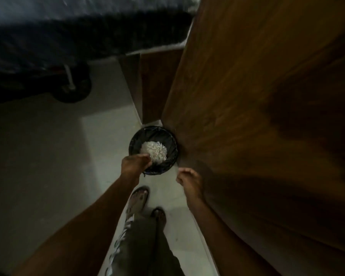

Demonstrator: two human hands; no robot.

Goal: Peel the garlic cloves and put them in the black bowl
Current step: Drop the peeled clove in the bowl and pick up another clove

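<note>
White peel heap (154, 152) in black bin (172, 143), touching left hand (134, 163) fingers; grip unclear.

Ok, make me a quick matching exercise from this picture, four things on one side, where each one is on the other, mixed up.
Things:
1. left hand
2. right hand
3. white scraps
4. sandalled feet

Places:
A. on the pale floor, at the bottom of the view
B. at the near rim of the black-lined bin
C. inside the bin
D. beside the wooden panel, holding nothing

Pairs: 1-B, 2-D, 3-C, 4-A
</note>
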